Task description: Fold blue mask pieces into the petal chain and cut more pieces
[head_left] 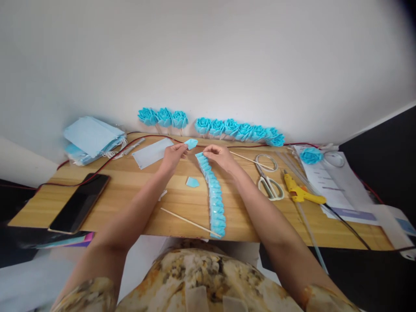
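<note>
My left hand [176,154] pinches a small light-blue petal piece [191,143] between thumb and fingers, above the wooden table. My right hand [219,156] has its fingers closed at the far end of a long pleated strip of blue petals [215,195], which curves down to the table's near edge. Between my forearms lies a loose blue petal piece [192,182]. A thin wooden stick [185,219] rests with one end on the near end of the strip. Beside my left hand is a flat pale-blue mask sheet [152,153].
Blue fabric flowers [231,128] on sticks lean along the wall. A stack of masks [91,138] and a phone [79,203] lie left. Scissors [269,186], a tape roll [266,163], a yellow glue gun [297,190] and papers [334,184] lie right. A red-black cable [107,161] crosses the table.
</note>
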Motion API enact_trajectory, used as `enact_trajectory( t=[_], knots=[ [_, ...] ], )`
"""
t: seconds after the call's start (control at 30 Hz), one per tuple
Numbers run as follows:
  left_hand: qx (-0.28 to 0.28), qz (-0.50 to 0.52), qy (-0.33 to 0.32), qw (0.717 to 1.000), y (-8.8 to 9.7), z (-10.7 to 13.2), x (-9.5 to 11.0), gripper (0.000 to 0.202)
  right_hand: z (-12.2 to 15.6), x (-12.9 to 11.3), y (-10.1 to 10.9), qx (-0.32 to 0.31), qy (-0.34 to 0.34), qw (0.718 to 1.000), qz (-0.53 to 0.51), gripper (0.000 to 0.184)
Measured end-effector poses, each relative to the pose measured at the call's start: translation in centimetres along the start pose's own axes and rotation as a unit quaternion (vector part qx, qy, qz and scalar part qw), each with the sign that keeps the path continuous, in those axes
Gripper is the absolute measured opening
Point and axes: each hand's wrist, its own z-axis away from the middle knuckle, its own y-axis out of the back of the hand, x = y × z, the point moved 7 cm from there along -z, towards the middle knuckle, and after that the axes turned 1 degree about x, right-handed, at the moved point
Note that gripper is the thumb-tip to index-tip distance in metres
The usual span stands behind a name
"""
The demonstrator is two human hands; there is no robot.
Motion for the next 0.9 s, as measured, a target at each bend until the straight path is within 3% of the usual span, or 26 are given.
enact_trajectory(
  t=[0.2,0.53,0.9],
  knots=[
    [-0.038,0.0,0.006,0.999,-0.9,0.4,-0.2,0.036,0.8,-1.4,-0.4,0.028,0.019,0.997,-0.068,0.027],
    [-0.077,-0.008,-0.017,0.997,-1.7,1.2,0.6,0.038,0.6,-1.0,-0.5,0.037,-0.003,0.992,-0.118,0.06],
    [-0.084,-0.011,-0.014,0.996,-1.9,1.1,0.3,0.042,0.4,-0.7,-0.2,0.052,0.014,0.989,-0.135,0.052]
  ],
)
